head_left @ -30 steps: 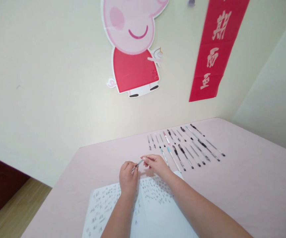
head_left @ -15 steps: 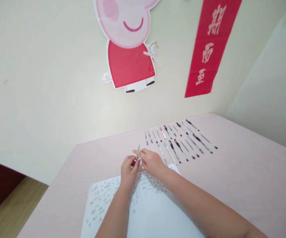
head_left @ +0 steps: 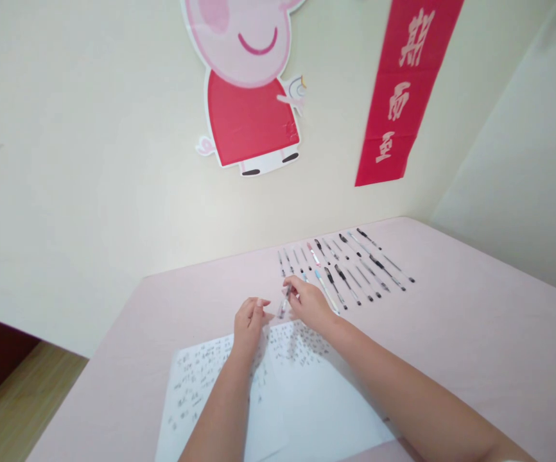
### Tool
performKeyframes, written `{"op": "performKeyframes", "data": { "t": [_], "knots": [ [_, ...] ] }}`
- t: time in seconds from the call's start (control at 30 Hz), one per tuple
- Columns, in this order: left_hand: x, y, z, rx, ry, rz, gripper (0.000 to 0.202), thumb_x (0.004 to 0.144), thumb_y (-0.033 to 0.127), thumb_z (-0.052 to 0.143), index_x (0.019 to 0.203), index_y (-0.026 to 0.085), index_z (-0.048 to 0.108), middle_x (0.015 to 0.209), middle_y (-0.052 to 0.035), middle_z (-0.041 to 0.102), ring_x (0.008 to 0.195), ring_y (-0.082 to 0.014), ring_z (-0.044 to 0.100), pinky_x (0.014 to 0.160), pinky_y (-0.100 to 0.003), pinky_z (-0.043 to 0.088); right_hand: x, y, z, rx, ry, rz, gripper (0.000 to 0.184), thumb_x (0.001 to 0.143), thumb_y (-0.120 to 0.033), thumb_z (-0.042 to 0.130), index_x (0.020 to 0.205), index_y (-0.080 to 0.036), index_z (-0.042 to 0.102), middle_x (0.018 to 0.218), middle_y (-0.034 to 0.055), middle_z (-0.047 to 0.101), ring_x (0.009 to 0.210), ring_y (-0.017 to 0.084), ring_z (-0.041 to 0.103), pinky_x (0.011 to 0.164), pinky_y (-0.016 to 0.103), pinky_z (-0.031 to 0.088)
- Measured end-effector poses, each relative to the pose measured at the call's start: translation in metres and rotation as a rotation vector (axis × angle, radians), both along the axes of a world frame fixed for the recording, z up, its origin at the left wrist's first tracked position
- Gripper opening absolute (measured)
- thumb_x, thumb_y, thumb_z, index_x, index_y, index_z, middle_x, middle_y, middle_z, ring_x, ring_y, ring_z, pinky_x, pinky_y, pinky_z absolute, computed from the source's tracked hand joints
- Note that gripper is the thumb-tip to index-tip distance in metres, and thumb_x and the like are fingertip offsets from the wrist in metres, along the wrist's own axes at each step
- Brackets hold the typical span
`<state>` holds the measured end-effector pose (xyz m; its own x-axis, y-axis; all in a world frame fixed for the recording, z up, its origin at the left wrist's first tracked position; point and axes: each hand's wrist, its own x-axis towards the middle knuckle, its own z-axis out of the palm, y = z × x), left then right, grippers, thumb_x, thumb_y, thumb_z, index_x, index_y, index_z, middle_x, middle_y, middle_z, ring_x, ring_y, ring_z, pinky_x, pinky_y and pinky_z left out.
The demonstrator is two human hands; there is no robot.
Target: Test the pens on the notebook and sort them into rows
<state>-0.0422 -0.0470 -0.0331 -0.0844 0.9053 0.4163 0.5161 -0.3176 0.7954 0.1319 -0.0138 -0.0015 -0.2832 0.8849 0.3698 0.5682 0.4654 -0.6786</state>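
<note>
My right hand pinches a slim, clear-barrelled pen between thumb and fingers. The pen slants with its lower end toward the notebook, slightly blurred. Just left of it, my left hand is open, its fingertips pointing at the pen with a small gap and nothing in them. Under both forearms lies an open notebook with handwriting on its left page and the top of its right page. My right hand hides part of the nearer row of pens.
Beyond my hands, several pens lie side by side in two slanting rows on the pink tablecloth. Behind the table rises a wall with a cartoon pig cutout and a red banner.
The pen, earlier between both hands and pointing up, is now in my right hand alone. My left hand has let go and its fingers have spread. The view has shifted slightly.
</note>
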Motion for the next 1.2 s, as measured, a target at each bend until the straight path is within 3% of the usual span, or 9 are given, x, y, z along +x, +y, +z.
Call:
{"op": "performKeyframes", "data": {
  "t": [0.1,0.27,0.37,0.43,0.53,0.67,0.83,1.2],
  "knots": [
    [0.0,0.003,-0.005,0.002,0.016,0.038,0.039,0.089,0.043,0.037,0.08,0.018,0.066,0.073,-0.0033,0.061,0.071,-0.0153,0.059,0.067,-0.028,0.046,0.009,-0.01,-0.004,-0.134,0.182,0.081,0.023,0.091,-0.032,0.04,0.096,-0.02,0.059,0.064,-0.0017,0.06,0.057,0.012,0.055,0.058,0.023,0.041],
    [-0.002,0.007,-0.012,0.007,0.088,-0.008,0.031,0.086,0.039,0.043,0.077,0.019,0.065,0.076,-0.0034,0.063,0.074,-0.0151,0.059,0.068,-0.028,0.046,0.012,-0.033,-0.012,-0.383,0.311,0.136,0.043,0.087,-0.052,0.041,0.078,-0.016,0.063,0.06,0.001,0.059,0.051,0.01,0.052,0.052,0.022,0.041],
    [-0.003,0.007,-0.015,-0.01,0.128,-0.034,0.029,0.086,0.037,0.045,0.079,0.018,0.065,0.075,-0.0029,0.062,0.071,-0.0142,0.058,0.066,-0.027,0.045,0.008,-0.048,-0.012,-0.556,0.348,0.188,0.044,0.083,-0.053,0.045,0.073,-0.015,0.063,0.061,0.0028,0.061,0.05,0.011,0.052,0.05,0.022,0.041],
    [-0.004,0.007,-0.016,-0.019,0.142,-0.044,0.028,0.086,0.037,0.045,0.08,0.018,0.065,0.076,-0.0031,0.063,0.071,-0.0142,0.058,0.066,-0.027,0.045,0.006,-0.058,-0.011,-0.603,0.335,0.221,0.034,0.08,-0.046,0.052,0.072,-0.014,0.063,0.063,0.0025,0.061,0.051,0.011,0.052,0.05,0.021,0.041],
    [-0.004,0.008,-0.018,-0.031,0.158,-0.039,0.027,0.086,0.035,0.044,0.081,0.019,0.065,0.078,-0.0032,0.063,0.073,-0.0144,0.058,0.068,-0.027,0.045,0.005,-0.07,-0.014,-0.606,0.287,0.222,0.012,0.073,-0.026,0.059,0.077,-0.015,0.063,0.06,-0.0014,0.057,0.051,0.009,0.049,0.051,0.02,0.039],
    [-0.004,0.009,-0.021,-0.047,0.179,-0.038,0.024,0.085,0.032,0.045,0.08,0.019,0.065,0.078,-0.0028,0.063,0.074,-0.0145,0.057,0.07,-0.028,0.045,0.01,-0.079,-0.026,-0.594,0.265,0.222,0.005,0.068,-0.013,0.055,0.072,-0.015,0.058,0.056,-0.0045,0.048,0.051,0.008,0.044,0.05,0.019,0.035],
    [-0.004,0.008,-0.021,-0.068,0.202,-0.05,0.023,0.084,0.03,0.046,0.081,0.019,0.065,0.078,-0.003,0.063,0.073,-0.0144,0.057,0.069,-0.027,0.044,0.018,-0.086,-0.038,-0.452,0.188,0.242,0.01,0.068,-0.012,0.052,0.075,-0.018,0.056,0.06,-0.0044,0.049,0.053,0.009,0.045,0.052,0.02,0.036],
    [-0.002,0.008,-0.019,-0.101,0.245,-0.047,0.02,0.083,0.028,0.047,0.078,0.018,0.064,0.078,-0.0032,0.063,0.076,-0.0152,0.057,0.07,-0.028,0.043,0.016,-0.089,-0.035,-0.289,0.037,0.241,0.014,0.067,-0.011,0.049,0.074,-0.019,0.058,0.059,-0.004,0.05,0.053,0.01,0.047,0.054,0.021,0.038]
  ]
}}
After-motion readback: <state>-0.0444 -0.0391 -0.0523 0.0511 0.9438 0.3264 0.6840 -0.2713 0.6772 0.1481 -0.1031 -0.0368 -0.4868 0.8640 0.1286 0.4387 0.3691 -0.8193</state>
